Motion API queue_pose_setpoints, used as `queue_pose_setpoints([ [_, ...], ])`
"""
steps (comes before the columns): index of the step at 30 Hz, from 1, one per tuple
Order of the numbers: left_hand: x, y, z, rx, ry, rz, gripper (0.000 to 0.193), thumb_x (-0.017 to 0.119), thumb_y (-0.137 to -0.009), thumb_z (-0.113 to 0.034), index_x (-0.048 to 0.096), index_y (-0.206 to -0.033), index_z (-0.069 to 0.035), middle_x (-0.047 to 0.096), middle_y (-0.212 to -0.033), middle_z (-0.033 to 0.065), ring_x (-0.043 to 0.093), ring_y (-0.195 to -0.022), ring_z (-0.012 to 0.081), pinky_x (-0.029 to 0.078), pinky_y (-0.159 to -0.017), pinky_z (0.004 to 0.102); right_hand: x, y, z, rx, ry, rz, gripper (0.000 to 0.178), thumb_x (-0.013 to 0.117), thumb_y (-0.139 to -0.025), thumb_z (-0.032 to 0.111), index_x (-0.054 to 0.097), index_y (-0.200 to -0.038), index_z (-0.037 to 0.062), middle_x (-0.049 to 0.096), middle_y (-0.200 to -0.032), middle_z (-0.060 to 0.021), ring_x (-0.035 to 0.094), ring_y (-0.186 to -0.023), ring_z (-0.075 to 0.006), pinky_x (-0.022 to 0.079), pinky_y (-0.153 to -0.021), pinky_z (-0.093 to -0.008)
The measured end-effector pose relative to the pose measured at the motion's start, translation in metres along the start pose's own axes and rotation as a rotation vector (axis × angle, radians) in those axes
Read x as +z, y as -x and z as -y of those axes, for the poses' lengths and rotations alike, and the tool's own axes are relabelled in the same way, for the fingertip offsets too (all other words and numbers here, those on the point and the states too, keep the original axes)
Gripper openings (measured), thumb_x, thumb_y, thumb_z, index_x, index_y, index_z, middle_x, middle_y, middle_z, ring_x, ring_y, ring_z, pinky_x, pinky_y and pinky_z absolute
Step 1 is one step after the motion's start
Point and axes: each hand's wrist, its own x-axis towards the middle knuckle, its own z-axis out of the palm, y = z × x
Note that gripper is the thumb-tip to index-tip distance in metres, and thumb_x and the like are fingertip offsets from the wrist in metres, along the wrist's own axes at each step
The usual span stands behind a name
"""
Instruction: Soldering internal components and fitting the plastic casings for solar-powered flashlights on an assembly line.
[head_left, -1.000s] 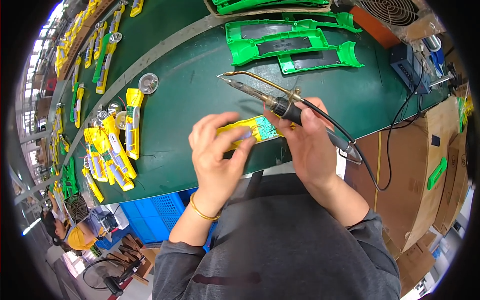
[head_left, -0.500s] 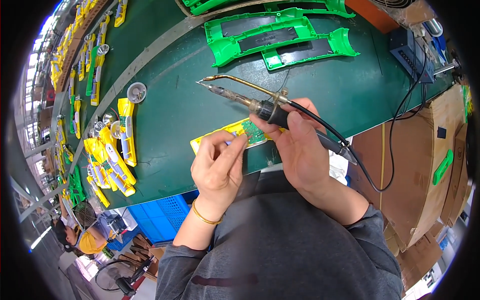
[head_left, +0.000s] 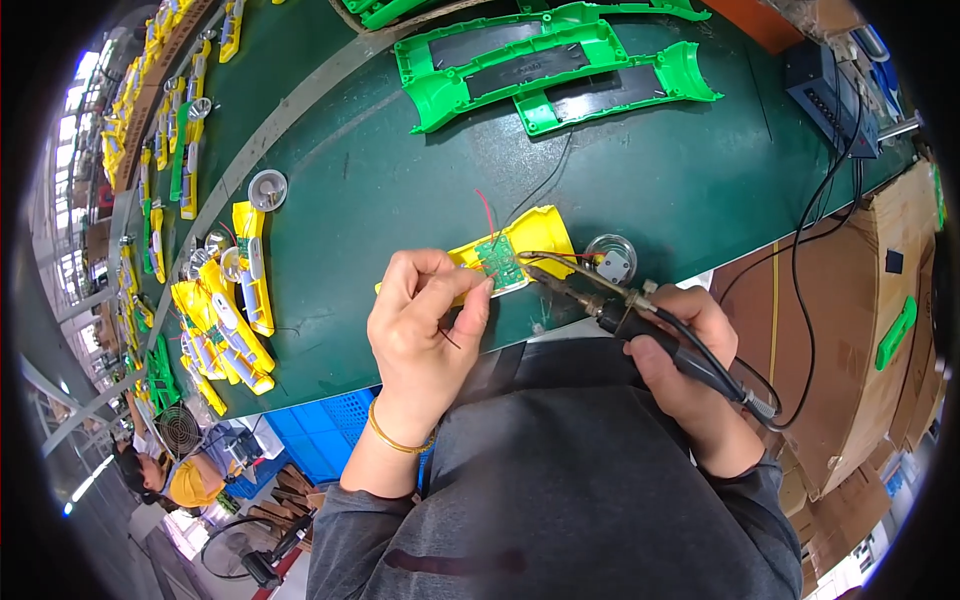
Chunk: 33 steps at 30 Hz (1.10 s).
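My right hand [head_left: 688,375] is closed round the dark handle of a soldering iron [head_left: 632,322], which has a thin brass tube alongside it. The iron's tip meets the right side of a small green circuit board [head_left: 497,258]. That board sits in a yellow plastic housing half [head_left: 543,232] lying on the table near me. At the board's lower left my left hand [head_left: 420,320] pinches a thin wire [head_left: 450,340], mostly hidden by the fingers. A red wire [head_left: 487,208] stands up from the board's far edge. Beside the housing rests a round lamp reflector [head_left: 612,262], with a red wire at it.
Green housing halves [head_left: 540,75] lie at the table's far side. Several yellow lamp assemblies [head_left: 225,325] are heaped at the left, near another reflector [head_left: 267,190]. A blue power unit [head_left: 825,95] with black cables stands at the right, above cardboard boxes [head_left: 835,330]. Another person [head_left: 185,480] is at far left.
My right hand has swung the soldering iron down and to the right, bringing its tip onto the board. The housing's right end and the reflector have come into view. My left hand keeps its pinch.
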Motion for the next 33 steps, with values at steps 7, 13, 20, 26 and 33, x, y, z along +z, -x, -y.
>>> queue_pose_setpoints([
  [7,0.001,0.000,0.001,0.001,0.008,-0.010,0.009,0.070,-0.069,0.004,0.064,-0.076,0.001,0.053,-0.082,0.0047,0.049,-0.056,0.0060,0.038,-0.045,0.0179,0.005,-0.005,0.003,-0.074,0.123,0.110,0.023,0.067,-0.075,0.011,0.052,-0.088,-0.0003,0.057,-0.076,-0.0070,0.051,-0.064,-0.0120,0.041,-0.060,-0.0244],
  [13,0.003,-0.001,0.000,-0.008,-0.003,-0.025,0.010,0.069,-0.069,0.004,0.063,-0.075,0.001,0.052,-0.082,0.0049,0.050,-0.057,0.0063,0.038,-0.044,0.0180,0.004,-0.010,0.009,-0.064,0.170,0.115,0.023,0.068,-0.073,0.012,0.052,-0.084,0.0001,0.057,-0.074,-0.0088,0.051,-0.062,-0.0133,0.041,-0.058,-0.0247],
  [20,0.004,-0.004,-0.008,-0.066,-0.036,-0.034,0.013,0.069,-0.062,0.003,0.061,-0.070,-0.003,0.053,-0.078,0.0074,0.054,-0.058,0.0191,0.045,-0.050,0.0291,0.000,-0.022,0.011,-0.131,0.249,0.169,0.022,0.068,-0.070,0.012,0.052,-0.081,0.0007,0.058,-0.070,-0.0091,0.054,-0.059,-0.0153,0.043,-0.057,-0.0254],
  [26,0.005,-0.008,-0.008,-0.059,-0.066,-0.021,0.012,0.067,-0.064,0.003,0.059,-0.070,-0.002,0.053,-0.079,0.0063,0.051,-0.055,0.0143,0.041,-0.047,0.0251,-0.007,-0.026,0.020,0.004,0.210,0.124,0.023,0.067,-0.070,0.013,0.052,-0.081,0.0002,0.057,-0.072,-0.0089,0.056,-0.061,-0.0140,0.044,-0.057,-0.0251],
  [33,0.003,-0.009,-0.008,-0.049,-0.078,0.012,0.009,0.066,-0.067,0.002,0.058,-0.070,-0.001,0.053,-0.079,0.0047,0.045,-0.050,0.0074,0.036,-0.044,0.0206,-0.009,-0.022,0.009,0.108,0.053,0.014,0.023,0.073,-0.069,0.011,0.056,-0.083,0.0048,0.058,-0.067,-0.0008,0.053,-0.060,-0.0055,0.043,-0.056,-0.0215],
])
